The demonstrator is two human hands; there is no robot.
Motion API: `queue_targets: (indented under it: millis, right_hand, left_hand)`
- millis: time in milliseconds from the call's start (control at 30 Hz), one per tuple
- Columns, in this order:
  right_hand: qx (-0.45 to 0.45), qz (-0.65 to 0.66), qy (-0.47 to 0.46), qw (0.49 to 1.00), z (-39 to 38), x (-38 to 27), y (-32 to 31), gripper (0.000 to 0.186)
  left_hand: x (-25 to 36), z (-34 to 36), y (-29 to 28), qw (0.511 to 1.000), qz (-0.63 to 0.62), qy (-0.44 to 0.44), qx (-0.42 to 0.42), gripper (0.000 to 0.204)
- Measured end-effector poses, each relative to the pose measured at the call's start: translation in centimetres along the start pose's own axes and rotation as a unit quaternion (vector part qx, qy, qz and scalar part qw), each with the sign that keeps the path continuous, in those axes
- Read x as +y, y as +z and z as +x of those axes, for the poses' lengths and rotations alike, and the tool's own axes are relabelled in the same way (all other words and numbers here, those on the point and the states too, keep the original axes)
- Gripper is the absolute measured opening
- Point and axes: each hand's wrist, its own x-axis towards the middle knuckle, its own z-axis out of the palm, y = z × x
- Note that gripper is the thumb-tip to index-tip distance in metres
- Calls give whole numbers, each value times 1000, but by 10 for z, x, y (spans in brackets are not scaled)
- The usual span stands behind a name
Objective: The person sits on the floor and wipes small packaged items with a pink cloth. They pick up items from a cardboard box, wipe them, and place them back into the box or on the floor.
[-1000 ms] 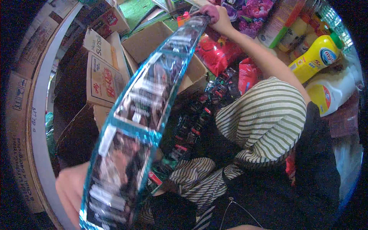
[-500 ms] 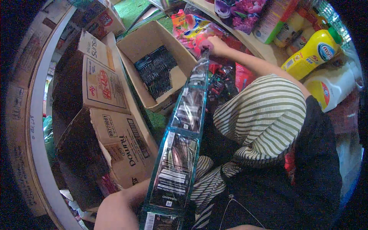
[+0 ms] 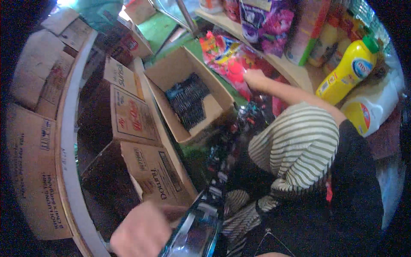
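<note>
My left hand (image 3: 142, 231) is low in the picture, smeared by motion, its fingers curled in beside the near end of a strip of dark sachets with teal edges (image 3: 192, 233). It seems to grip that strip at its edge. From there the strip runs up and away, blurred, toward a dark heap of sachets (image 3: 252, 115). Stretched out far to the right, my right hand (image 3: 255, 80) is in front of a red and pink bag (image 3: 233, 60). Its fingers are too blurred to show whether the strip is in them. A striped cloth (image 3: 299, 145) covers my raised knee.
An open cardboard box (image 3: 222, 100) holds rows of dark sachets (image 3: 188, 100). More cartons (image 3: 156, 173) line the left side. On the right stand a yellow bottle with a green cap (image 3: 349, 70) and a white jug (image 3: 372, 111), beside a shelf edge (image 3: 282, 68).
The strip, stretched tight before, now hangs lower and blurred. My right hand has moved off the strip's visible far end. My left hand has come up into view. The whole view has shifted.
</note>
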Motion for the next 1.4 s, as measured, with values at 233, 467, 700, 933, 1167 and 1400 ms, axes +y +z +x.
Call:
queue_targets:
  millis: [233, 467, 700, 933, 1167, 1400]
  right_hand:
    - [-23, 23, -32, 999, -12, -39, -13, 15]
    - [-30, 48, -40, 998, -14, -64, -47, 14]
    - [-16, 45, -43, 998, -2, -54, -36, 20]
    - [160, 176, -81, 968, 37, -8, -38, 18]
    - [383, 390, -159, 822, 99, -49, -118, 17]
    - [360, 635, -127, 671, 125, -127, -45, 19]
  left_hand:
    - [-74, 67, -36, 978, 41, -37, -203, 32]
    - [-188, 37, -19, 841, 451, -182, -238, 34]
    - [-153, 66, -22, 860, 462, -158, -147, 33]
    - [-159, 59, -105, 733, 660, -164, -12, 28]
    - [-190, 30, -141, 590, 683, -427, -62, 41]
    - [-241, 126, -184, 449, 745, -419, -261, 30]
